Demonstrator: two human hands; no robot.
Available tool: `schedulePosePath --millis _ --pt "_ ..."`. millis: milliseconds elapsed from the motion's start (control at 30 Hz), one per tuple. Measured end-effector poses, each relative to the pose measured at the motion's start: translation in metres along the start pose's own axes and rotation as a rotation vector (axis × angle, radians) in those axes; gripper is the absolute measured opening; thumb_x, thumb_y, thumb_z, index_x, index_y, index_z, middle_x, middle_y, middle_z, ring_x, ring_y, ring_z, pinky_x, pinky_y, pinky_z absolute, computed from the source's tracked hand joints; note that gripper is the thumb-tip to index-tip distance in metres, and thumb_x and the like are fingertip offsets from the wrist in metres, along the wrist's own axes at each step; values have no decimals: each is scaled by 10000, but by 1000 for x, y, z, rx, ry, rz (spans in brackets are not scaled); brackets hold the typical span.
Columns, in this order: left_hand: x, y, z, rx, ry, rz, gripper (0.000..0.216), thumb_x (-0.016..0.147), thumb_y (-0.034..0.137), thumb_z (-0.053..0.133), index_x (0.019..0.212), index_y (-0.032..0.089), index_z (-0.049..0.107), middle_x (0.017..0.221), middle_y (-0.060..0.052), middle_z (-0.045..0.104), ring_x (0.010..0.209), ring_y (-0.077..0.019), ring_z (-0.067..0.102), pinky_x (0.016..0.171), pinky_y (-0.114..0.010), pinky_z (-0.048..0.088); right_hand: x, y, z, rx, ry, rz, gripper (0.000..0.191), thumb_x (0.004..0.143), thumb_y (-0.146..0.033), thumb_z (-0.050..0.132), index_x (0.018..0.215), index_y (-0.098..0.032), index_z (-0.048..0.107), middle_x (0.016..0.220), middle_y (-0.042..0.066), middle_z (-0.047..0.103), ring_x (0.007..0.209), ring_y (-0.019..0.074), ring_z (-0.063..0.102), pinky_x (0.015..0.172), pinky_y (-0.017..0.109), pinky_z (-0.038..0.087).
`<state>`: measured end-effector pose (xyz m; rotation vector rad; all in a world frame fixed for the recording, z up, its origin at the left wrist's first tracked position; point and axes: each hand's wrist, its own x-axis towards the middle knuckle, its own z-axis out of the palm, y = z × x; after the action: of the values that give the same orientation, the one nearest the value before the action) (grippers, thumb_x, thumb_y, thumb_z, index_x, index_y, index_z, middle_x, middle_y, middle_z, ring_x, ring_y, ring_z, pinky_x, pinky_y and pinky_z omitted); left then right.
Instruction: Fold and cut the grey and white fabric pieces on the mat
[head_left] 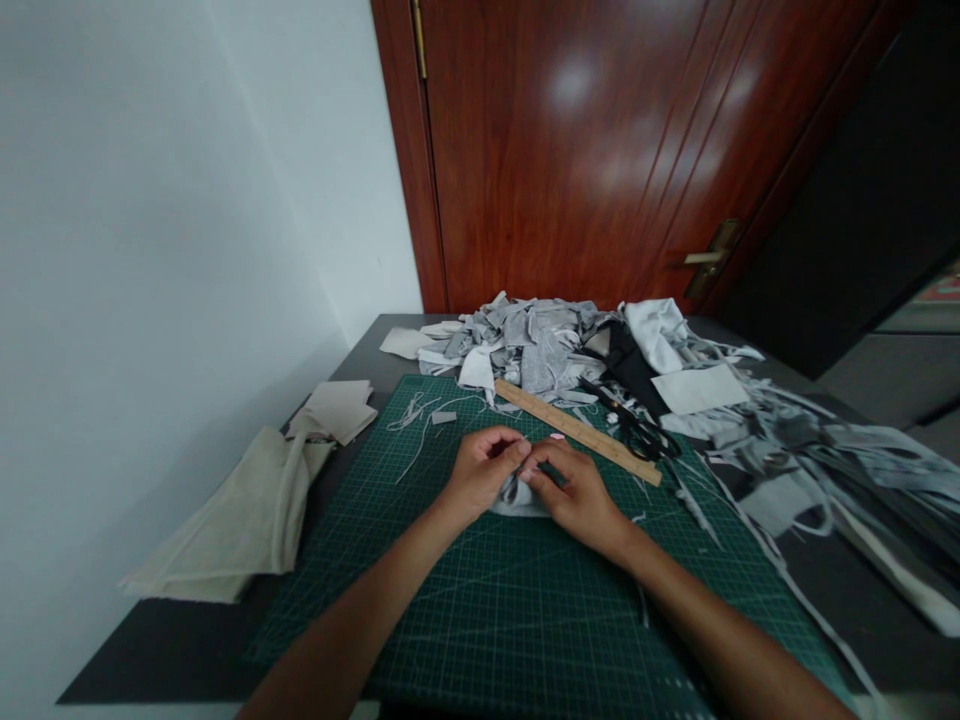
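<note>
Both hands meet over the middle of a green cutting mat. My left hand pinches the upper edge of a small grey piece of fabric between thumb and forefinger. Opposite it, my right hand is closed on the same fabric, its fingertips close to those of the left. The fabric's lower part shows below the fingers and looks folded; its upper part is mostly hidden. Just beyond the hands a wooden ruler lies slantwise. Black scissors rest at the ruler's right side.
A heap of grey fabric scraps lies at the table's back, with more fabric strips along the right. Folded beige cloth sits at the left by the white wall. Loose threads lie on the mat. Behind stands a brown door.
</note>
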<state>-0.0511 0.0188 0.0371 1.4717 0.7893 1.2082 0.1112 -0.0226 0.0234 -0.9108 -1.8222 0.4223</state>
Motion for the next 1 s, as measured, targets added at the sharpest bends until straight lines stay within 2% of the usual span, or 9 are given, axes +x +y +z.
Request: schedulePosePath --millis 267,433,600,733,1000 --pt "-5 0 3 224 39 153 206 876 326 613 737 182 661 688 6 639 666 -141 583 640 -249 442 0 -3 4 50 72 -5 89 959 -205 630 889 -243 670 946 43 695 894 215 656 813 344 498" --pt "-3 -2 1 270 15 235 201 890 286 610 735 185 688 722 -5 657 700 -149 610 664 -254 458 0 -1 6 84 142 42 96 939 -193 656 858 -243 663 867 14 693 825 198 651 781 329 496" --pt "0 -2 -8 329 -116 368 168 927 270 639 829 185 746 807 -25 699 763 -150 643 731 -263 485 3 -2 4 118 170 54 113 916 -227 688 811 -237 647 798 -1 680 754 188 628 737 319 478" --pt "2 2 -20 361 -227 412 136 938 243 652 901 180 766 861 -39 722 789 -146 657 731 -255 488 4 -3 2 148 121 71 143 915 -255 692 785 -229 635 737 -12 644 701 176 592 687 300 459" --pt "4 11 -31 388 -345 351 103 914 196 650 897 173 749 866 -38 717 811 -151 659 738 -252 474 3 0 2 192 56 91 132 907 -260 703 793 -219 648 739 -13 632 690 164 581 664 284 446"
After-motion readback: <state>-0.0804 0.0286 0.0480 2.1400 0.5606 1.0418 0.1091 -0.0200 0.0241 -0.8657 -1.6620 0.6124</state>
